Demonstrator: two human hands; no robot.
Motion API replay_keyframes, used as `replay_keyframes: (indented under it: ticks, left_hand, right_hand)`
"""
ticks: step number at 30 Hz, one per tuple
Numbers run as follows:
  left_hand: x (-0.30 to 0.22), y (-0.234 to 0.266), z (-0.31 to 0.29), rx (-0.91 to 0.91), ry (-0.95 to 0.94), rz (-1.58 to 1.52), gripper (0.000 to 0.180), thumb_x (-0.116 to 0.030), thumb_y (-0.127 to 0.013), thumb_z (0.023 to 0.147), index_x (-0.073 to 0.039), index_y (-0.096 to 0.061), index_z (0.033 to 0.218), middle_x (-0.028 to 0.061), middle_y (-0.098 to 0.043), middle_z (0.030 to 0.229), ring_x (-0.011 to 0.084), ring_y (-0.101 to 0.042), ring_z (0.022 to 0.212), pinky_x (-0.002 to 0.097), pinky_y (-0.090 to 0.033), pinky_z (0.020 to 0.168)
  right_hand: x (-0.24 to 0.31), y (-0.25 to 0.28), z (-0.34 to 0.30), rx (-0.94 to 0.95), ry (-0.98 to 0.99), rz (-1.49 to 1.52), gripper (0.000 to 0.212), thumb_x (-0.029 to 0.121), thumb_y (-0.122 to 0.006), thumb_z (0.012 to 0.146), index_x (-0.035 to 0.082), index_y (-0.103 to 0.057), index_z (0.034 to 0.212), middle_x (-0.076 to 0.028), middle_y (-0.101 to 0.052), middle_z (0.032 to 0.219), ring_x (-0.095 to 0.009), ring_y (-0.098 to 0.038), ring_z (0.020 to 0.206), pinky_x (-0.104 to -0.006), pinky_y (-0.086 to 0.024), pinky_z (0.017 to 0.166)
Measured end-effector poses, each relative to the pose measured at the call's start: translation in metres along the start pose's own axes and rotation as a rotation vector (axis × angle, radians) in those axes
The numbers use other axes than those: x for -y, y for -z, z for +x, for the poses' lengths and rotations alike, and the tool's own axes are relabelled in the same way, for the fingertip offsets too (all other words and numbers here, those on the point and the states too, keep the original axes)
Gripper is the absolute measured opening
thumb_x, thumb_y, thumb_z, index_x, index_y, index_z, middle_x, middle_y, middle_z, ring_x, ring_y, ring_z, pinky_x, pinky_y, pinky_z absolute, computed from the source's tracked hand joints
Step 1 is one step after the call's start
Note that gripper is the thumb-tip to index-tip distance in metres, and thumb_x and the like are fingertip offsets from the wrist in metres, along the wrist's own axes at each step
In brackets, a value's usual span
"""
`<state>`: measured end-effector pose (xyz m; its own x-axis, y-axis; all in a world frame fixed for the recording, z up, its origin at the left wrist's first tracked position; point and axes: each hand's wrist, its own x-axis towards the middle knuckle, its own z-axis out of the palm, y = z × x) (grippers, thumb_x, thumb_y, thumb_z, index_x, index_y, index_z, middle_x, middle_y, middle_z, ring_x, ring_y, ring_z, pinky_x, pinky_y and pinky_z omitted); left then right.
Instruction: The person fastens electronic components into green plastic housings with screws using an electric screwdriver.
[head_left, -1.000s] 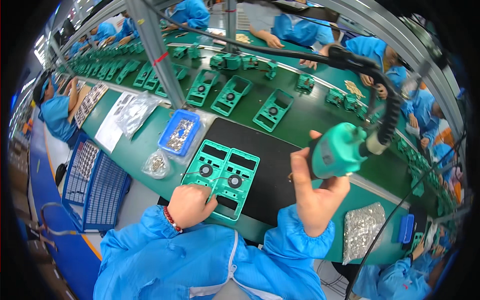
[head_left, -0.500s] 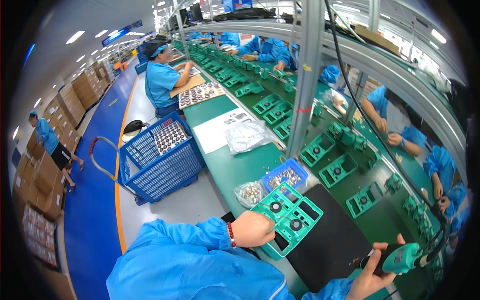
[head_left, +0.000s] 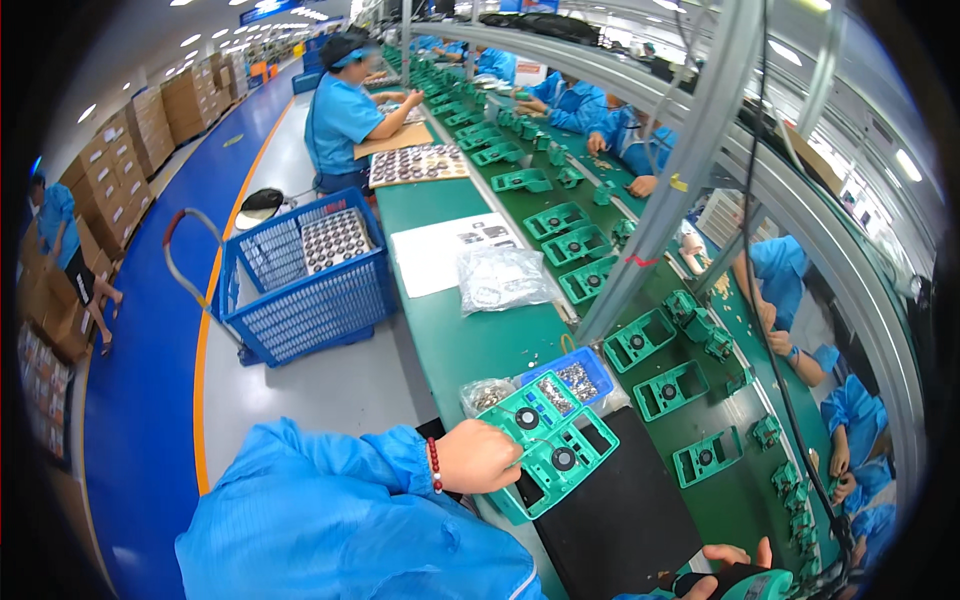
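Observation:
My left hand, with a red bead bracelet at its wrist, is closed at the left edge of a green plastic housing. Its fingertips are bent over the housing, and I cannot make out what they pinch. Two round black discs with thin wires sit inside the housing, which rests partly on a black mat. At the lower right edge, my right hand grips a green and black electric screwdriver. The picture's edge cuts off part of both.
Beyond the housing stand a blue bin of small metal parts and a clear bag of similar parts. Green housings line the belt to the right. A metal post and hanging cable rise there. A co-worker sits beyond a blue basket.
The whole view has shifted. My right hand and the screwdriver now appear lower and are partly cut off. My left hand stays closed at the housing's edge.

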<state>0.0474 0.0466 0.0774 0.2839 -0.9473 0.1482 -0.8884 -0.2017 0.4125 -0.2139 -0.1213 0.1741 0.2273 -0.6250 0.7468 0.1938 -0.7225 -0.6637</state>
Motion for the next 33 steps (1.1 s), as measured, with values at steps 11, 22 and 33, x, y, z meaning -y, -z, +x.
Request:
replay_keyframes:
  ticks: [11, 22, 33]
  left_hand:
    - [0.023, 0.008, 0.0, -0.05, 0.015, -0.01, 0.025, -0.021, -0.06, 0.086, -0.003, -0.059, 0.068, 0.0135, -0.061, 0.066, 0.0333, -0.061, 0.065, 0.0452, -0.048, 0.064]
    - [0.055, 0.047, -0.002, -0.137, 0.075, 0.083, 0.022, -0.021, -0.063, 0.086, -0.006, -0.06, 0.07, 0.0123, -0.06, 0.066, 0.0322, -0.06, 0.067, 0.0448, -0.043, 0.067]
    - [0.049, 0.046, 0.013, -0.199, 0.024, 0.088, 0.024, -0.015, -0.063, 0.085, -0.004, -0.054, 0.067, 0.0127, -0.055, 0.064, 0.0326, -0.055, 0.063, 0.0434, -0.041, 0.06]
  right_hand:
    - [-0.022, 0.005, 0.003, 0.203, 0.141, 0.106, 0.079, 0.052, -0.05, 0.099, -0.012, -0.026, 0.138, -0.023, -0.067, 0.095, -0.03, -0.063, 0.081, -0.0396, -0.049, 0.079]
    - [-0.036, 0.008, -0.006, 0.206, 0.132, 0.179, 0.086, 0.057, -0.057, 0.094, -0.01, -0.029, 0.141, -0.023, -0.066, 0.092, -0.032, -0.062, 0.078, -0.0406, -0.05, 0.074]
    - [-0.049, -0.006, -0.007, 0.154, 0.204, 0.259, 0.087, 0.062, -0.055, 0.093, -0.008, -0.034, 0.139, -0.016, -0.063, 0.088, -0.023, -0.057, 0.073, -0.0332, -0.045, 0.069]
